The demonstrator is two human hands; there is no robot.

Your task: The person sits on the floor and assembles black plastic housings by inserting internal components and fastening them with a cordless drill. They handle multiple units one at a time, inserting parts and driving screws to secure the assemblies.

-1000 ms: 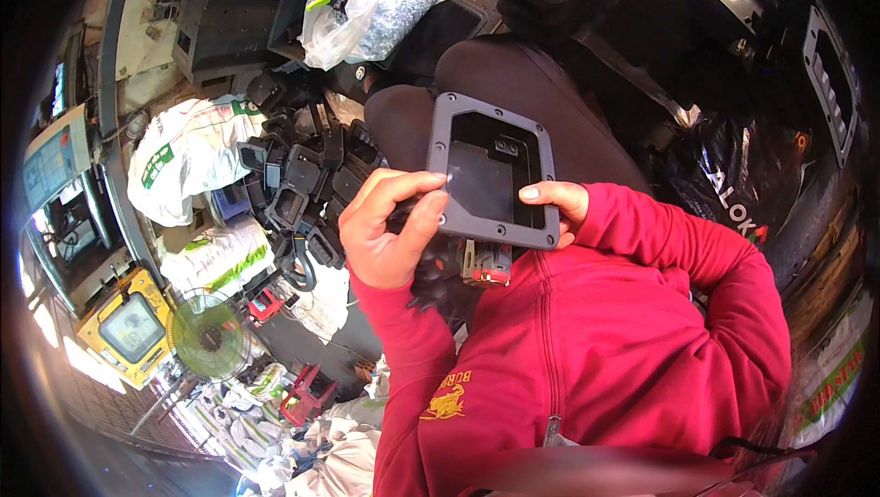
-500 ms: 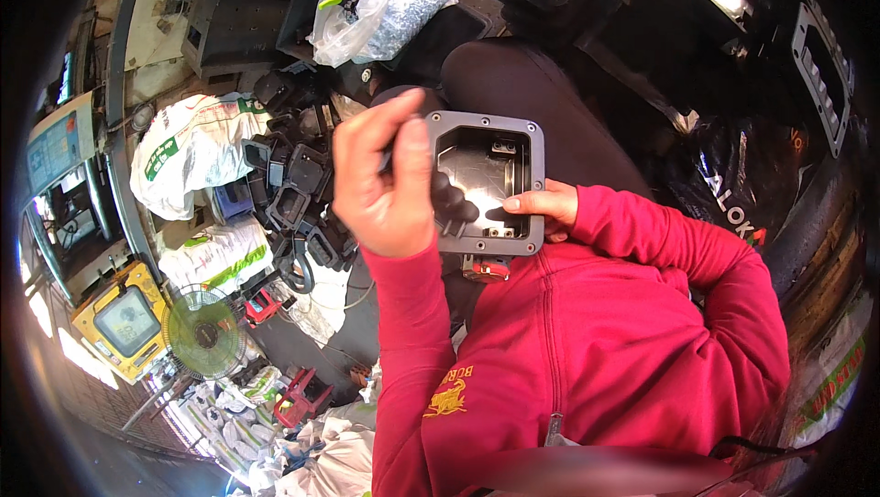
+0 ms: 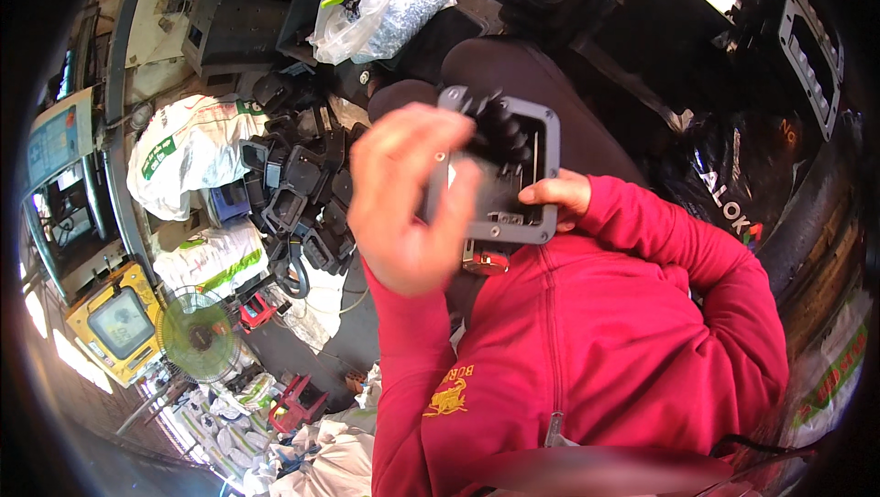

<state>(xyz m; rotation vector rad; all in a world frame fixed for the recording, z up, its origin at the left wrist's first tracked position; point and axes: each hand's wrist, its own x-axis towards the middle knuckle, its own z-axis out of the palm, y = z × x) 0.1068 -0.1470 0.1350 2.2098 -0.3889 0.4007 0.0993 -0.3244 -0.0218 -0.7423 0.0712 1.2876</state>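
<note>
Grey plastic frame [image 3: 513, 176], rectangular with rounded corners and a black recessed middle, is held up over the person's lap in the head view, above the dark trousers and just ahead of the red zipped jacket [image 3: 587, 350]. The right hand [image 3: 555, 196] grips its lower right corner, fingers curled round the edge. The left hand [image 3: 408, 199] is raised in front of the frame's left side, blurred, its fingertips closed in a pinch on something small; what that is cannot be made out. A black ribbed part [image 3: 500, 126] sits inside the frame near its upper edge.

To the person's left, a heap of similar black frames and housings [image 3: 298, 194] lies on the floor beside white printed sacks [image 3: 188, 149]. A clear bag of small grey parts [image 3: 380, 11] rests further ahead. A green fan [image 3: 197, 336] and a yellow monitor casing [image 3: 115, 323] stand at the lower left.

Judging by the heap beside the person, this frame looks like one of many being handled, and its work appears to be midway: the piece is in hand and not set down.
</note>
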